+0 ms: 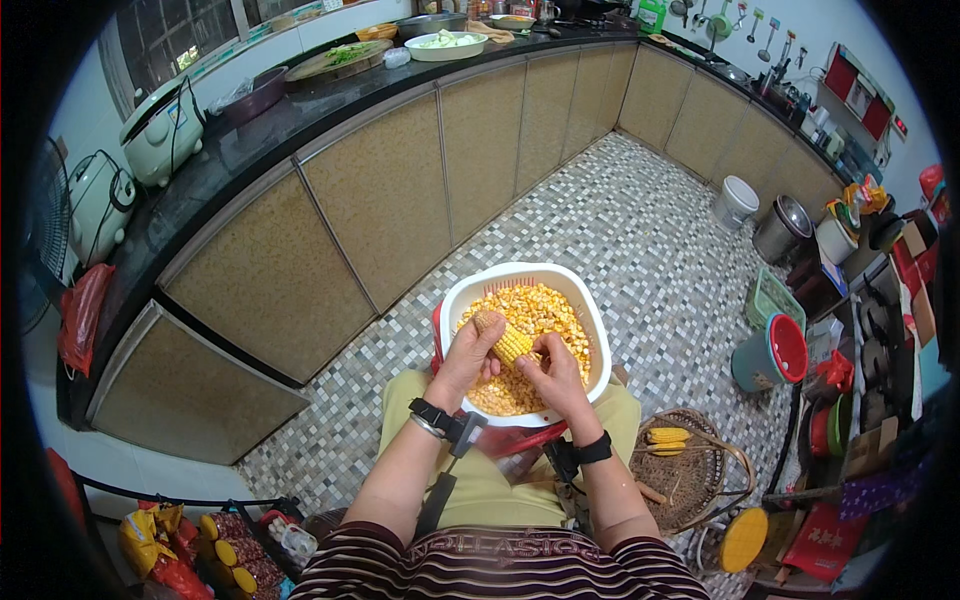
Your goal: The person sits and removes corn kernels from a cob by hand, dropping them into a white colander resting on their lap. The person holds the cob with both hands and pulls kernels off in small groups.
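Note:
My left hand [471,358] is closed around a partly shelled corn cob [511,344], its bare end pointing up and left. At the cob's lower right end, the thumb and fingers of my right hand [553,375] press on the kernels. Both hands are above a white plastic basket [600,330] with slotted walls, which rests between my knees on something red. Loose yellow corn kernels [525,302] fill much of the basket. To the right on the floor, a round wicker basket [705,495] with a handle holds yellow corn cobs [668,434].
Patterned tile floor [600,202] surrounds me. Cabinets [375,202] under a black counter [225,161] run along the left and far sides. To the right stand a teal bucket [756,364], a green plastic basket [772,296] and a crowded shelf. Bagged goods [165,551] are at the lower left.

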The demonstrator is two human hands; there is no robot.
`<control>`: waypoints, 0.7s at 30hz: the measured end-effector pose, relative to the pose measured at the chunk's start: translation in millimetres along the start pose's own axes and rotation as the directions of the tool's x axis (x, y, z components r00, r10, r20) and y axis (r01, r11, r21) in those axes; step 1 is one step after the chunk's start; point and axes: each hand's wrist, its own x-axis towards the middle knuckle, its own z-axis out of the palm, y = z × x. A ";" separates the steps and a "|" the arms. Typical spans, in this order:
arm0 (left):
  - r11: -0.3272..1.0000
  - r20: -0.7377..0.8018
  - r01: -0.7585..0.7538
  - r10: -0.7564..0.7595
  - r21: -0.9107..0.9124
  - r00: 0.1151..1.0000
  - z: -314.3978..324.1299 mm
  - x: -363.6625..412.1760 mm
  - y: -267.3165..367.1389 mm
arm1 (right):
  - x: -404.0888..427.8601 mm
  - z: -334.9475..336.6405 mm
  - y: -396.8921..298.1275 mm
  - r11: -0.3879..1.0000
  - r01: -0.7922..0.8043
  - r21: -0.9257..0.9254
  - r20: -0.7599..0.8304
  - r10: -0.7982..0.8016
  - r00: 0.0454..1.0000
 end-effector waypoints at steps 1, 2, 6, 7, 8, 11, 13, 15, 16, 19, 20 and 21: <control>1.000 0.003 -0.001 0.001 0.000 1.000 0.1 0.1 -0.3 | -0.4 0.2 0.9 1.000 0.011 0.012 -0.006 -0.011 1.000; 1.000 0.006 -0.003 0.003 0.001 1.000 0.2 0.3 -0.5 | -0.5 0.2 1.6 0.999 0.022 0.024 -0.013 -0.022 1.000; 1.000 0.001 -0.002 0.002 0.012 1.000 -0.6 0.6 -0.5 | -0.6 -0.5 4.1 1.000 0.009 0.023 0.009 -0.009 1.000; 1.000 0.001 0.000 0.000 0.008 1.000 -0.4 0.7 -0.3 | -1.1 -0.8 4.2 0.999 0.015 0.030 0.015 -0.015 1.000; 1.000 0.002 0.001 -0.001 0.005 1.000 -0.1 0.7 -0.1 | -1.4 -1.0 4.2 0.999 0.020 0.037 0.020 -0.021 1.000; 1.000 -0.006 0.007 -0.007 0.004 1.000 0.8 0.2 1.1 | -1.7 -0.9 3.3 0.998 0.053 0.014 -0.019 -0.053 0.998; 1.000 -0.008 0.004 -0.004 0.011 1.000 2.7 -0.8 3.1 | -1.7 -1.3 1.9 0.997 0.074 -0.002 -0.030 -0.074 0.997; 1.000 -0.011 0.001 -0.001 0.018 1.000 2.9 -0.9 3.0 | -1.9 -1.0 -0.6 0.995 0.095 -0.018 -0.039 -0.096 0.995; 1.000 -0.010 0.000 0.000 0.019 1.000 2.1 -0.6 1.8 | -1.8 -0.5 -2.4 0.995 0.094 -0.032 -0.034 -0.096 0.995; 1.000 -0.005 -0.004 0.005 0.025 1.000 1.5 0.3 0.7 | -1.2 0.8 -1.1 0.994 0.092 -0.054 -0.028 -0.094 0.995; 1.000 -0.001 -0.009 0.009 0.030 1.000 1.5 0.7 0.6 | -1.1 1.1 -0.3 0.994 0.092 -0.061 -0.026 -0.093 0.995; 1.000 -0.003 -0.009 0.009 0.030 1.000 0.5 1.0 0.2 | -1.4 1.8 -0.5 0.994 0.092 -0.061 -0.024 -0.094 0.995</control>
